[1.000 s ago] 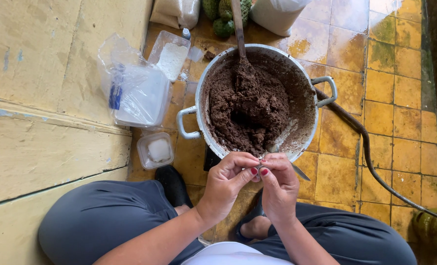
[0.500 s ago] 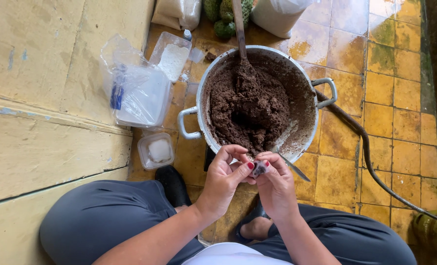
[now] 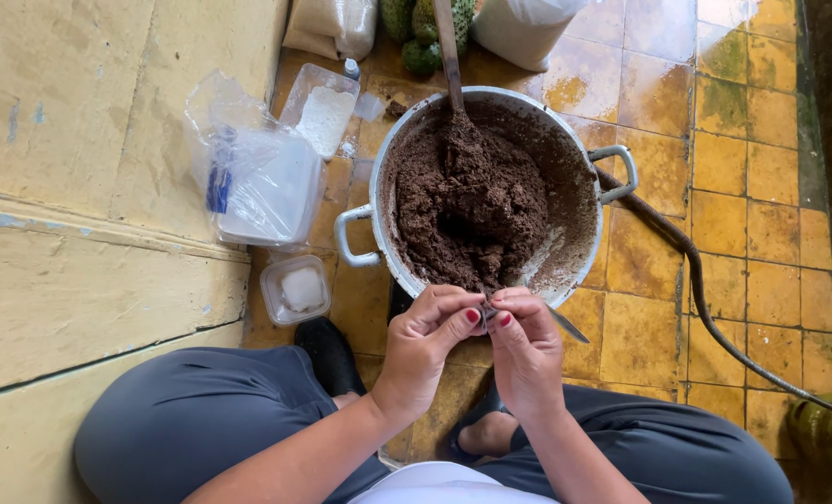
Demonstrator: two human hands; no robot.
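Note:
I sit on a tiled floor with my knees apart, looking down. A large metal pot (image 3: 595, 191) with two handles stands in front of me, holding a mound of dark brown mixture (image 3: 467, 210). A wooden spoon (image 3: 448, 56) stands stuck in the mixture. My left hand (image 3: 425, 341) and my right hand (image 3: 526, 347) meet at the pot's near rim, fingertips pinched together on a small greyish piece (image 3: 487, 314) between them. What the piece is cannot be made out. A thin metal utensil (image 3: 567, 326) pokes out to the right of my right hand.
A clear plastic bag over a container (image 3: 252, 182) lies left of the pot, with a small lidded tub (image 3: 296, 289) and an open tub of white powder (image 3: 322, 112). Sacks and green fruit (image 3: 416, 37) sit at the back. A dark hose (image 3: 696, 280) curves along the right.
My hands have stayed at the pot's near rim, fingers shifting slightly around the small piece. The pot and spoon have not moved.

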